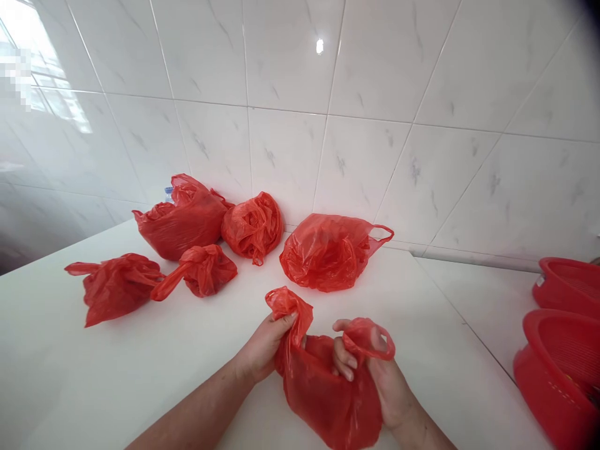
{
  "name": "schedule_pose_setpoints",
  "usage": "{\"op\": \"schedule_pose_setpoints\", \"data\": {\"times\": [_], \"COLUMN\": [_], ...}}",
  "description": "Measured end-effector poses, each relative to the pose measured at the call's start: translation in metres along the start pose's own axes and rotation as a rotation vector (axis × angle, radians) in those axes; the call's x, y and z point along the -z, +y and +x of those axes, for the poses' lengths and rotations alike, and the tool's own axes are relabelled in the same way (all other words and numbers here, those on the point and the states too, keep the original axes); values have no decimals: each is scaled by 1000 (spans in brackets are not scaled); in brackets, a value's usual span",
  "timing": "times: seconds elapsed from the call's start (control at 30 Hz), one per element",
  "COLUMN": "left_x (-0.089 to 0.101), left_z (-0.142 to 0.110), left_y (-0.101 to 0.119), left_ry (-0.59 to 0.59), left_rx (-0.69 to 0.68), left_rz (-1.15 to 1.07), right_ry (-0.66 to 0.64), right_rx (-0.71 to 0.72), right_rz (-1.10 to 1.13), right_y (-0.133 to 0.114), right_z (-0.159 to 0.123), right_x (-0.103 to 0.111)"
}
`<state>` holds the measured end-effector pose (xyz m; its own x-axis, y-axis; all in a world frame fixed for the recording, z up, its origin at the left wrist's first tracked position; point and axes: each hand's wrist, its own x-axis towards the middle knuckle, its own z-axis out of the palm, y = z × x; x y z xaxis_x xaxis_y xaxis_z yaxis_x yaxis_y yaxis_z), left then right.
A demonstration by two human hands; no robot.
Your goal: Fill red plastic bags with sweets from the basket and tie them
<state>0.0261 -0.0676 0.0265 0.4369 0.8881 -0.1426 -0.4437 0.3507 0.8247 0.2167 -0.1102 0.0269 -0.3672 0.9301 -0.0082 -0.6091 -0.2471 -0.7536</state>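
A red plastic bag hangs between my two hands over the front of the white table, its lower end bulging. My left hand is closed on the bag's left handle, thumb pressed on top. Around the right handle, my right hand has its fingers curled, with the handle loop lying over the thumb and index finger. What the bag holds is hidden by the red film. Just beyond my hands rests another red bag, crumpled, with one handle loop pointing right.
Several more red bags stand to the left: a large one, a round bundle, and two smaller knotted ones. Red plastic baskets are at the right edge. A tiled wall backs the white table.
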Motion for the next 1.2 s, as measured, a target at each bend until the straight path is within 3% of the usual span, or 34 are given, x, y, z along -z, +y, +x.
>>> {"op": "schedule_pose_setpoints", "data": {"times": [0.07,0.23,0.43,0.67,0.73,0.8,0.9,0.97,1.1,1.2], "left_x": [-4,-18,-27,-19,-18,-16,-12,-10,-10,-11], "left_z": [-1,-5,-2,5,3,0,-5,-7,-6,-3], "left_y": [-1,-2,-10,-24,-21,-16,-10,-10,-12,-13], "left_ry": [3,-125,-50,63,83,79,-5,-92,-206,-140], "left_rx": [-25,-86,-187,-185,-268,-458,-809,-928,-950,-856], "left_rz": [62,269,494,609,680,795,1005,1159,1413,1399], "right_ry": [-6,31,68,254,305,352,355,347,310,228], "right_rx": [-35,-75,-14,-62,-48,-17,-5,-12,-26,-33], "right_rz": [-100,-373,-521,-565,-539,-521,-476,-450,-432,-412], "right_y": [3,13,16,18,15,10,5,4,7,7], "right_z": [-1,3,10,15,15,15,14,14,13,11], "right_x": [-9,-24,-24,-26,-25,-24,-21,-18,-12,-6]}}
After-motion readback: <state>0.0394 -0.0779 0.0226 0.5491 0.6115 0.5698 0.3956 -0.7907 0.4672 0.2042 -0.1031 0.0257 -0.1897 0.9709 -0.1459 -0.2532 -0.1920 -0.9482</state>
